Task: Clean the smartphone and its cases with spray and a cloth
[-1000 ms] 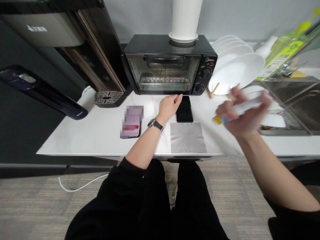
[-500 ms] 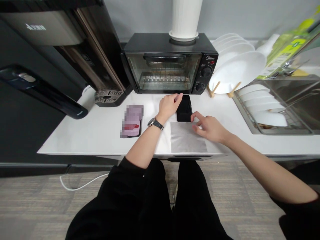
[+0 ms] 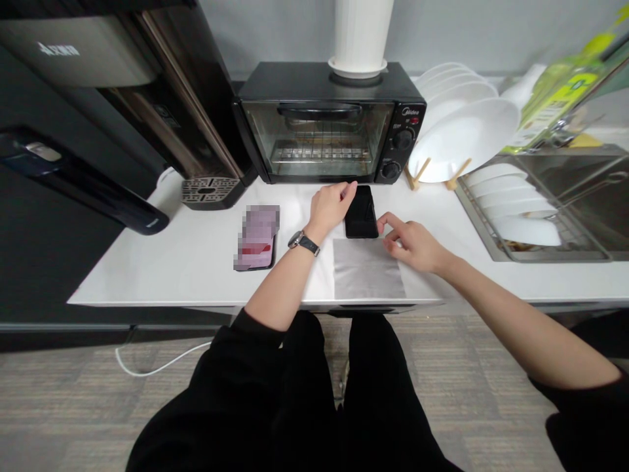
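A black phone (image 3: 361, 213) lies flat on the white counter in front of the toaster oven. My left hand (image 3: 330, 206), with a watch on its wrist, rests at the phone's left side, thumb at its upper left edge; its other fingers are mostly hidden. Near the phone's lower right corner is my right hand (image 3: 410, 242), fingers apart and curved, index fingertip close to the phone's edge. A grey cloth (image 3: 366, 269) lies flat just below the phone. Further left, a second phone (image 3: 258, 239) with a lit, pixelated screen lies on the counter.
Behind the hands stands a black toaster oven (image 3: 324, 141) with a white pot (image 3: 361, 39) on top. A dark water dispenser (image 3: 196, 118) is at the left. White plates (image 3: 462, 137) stand in a wooden rack at the right, beside a sink rack (image 3: 521, 259) with bowls.
The view has shifted slightly. My right hand has drawn its thumb and index finger a little closer together. The phones and cloth lie as before.
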Motion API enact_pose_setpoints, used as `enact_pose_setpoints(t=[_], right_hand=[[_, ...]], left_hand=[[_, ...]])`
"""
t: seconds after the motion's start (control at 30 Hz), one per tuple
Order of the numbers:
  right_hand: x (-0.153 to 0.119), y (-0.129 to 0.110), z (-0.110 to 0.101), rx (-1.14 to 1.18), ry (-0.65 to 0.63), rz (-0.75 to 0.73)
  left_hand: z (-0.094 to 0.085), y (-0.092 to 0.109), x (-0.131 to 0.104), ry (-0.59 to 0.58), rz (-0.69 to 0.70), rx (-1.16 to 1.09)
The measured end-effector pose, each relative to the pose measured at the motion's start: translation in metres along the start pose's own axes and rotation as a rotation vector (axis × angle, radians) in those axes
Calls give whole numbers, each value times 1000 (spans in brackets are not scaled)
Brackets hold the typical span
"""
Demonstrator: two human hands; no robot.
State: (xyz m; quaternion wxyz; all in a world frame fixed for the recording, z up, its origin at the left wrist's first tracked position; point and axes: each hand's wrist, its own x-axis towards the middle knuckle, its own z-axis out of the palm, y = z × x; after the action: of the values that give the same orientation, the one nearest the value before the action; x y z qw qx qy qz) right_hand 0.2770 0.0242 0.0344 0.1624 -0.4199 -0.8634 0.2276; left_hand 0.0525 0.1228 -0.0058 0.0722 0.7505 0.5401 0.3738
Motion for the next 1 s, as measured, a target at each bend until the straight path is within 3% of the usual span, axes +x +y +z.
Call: enact_pose_setpoints(t=[0.3, 0.63, 1.0], right_hand=[[-2, 3, 1, 94, 23, -28], [-1, 5, 1, -152, 64, 5], [0, 4, 1, -205, 103, 5]], left_hand=[[-1, 1, 0, 12, 11, -19], [0, 1, 1, -4, -3, -25], [1, 1, 0, 4, 11, -39]])
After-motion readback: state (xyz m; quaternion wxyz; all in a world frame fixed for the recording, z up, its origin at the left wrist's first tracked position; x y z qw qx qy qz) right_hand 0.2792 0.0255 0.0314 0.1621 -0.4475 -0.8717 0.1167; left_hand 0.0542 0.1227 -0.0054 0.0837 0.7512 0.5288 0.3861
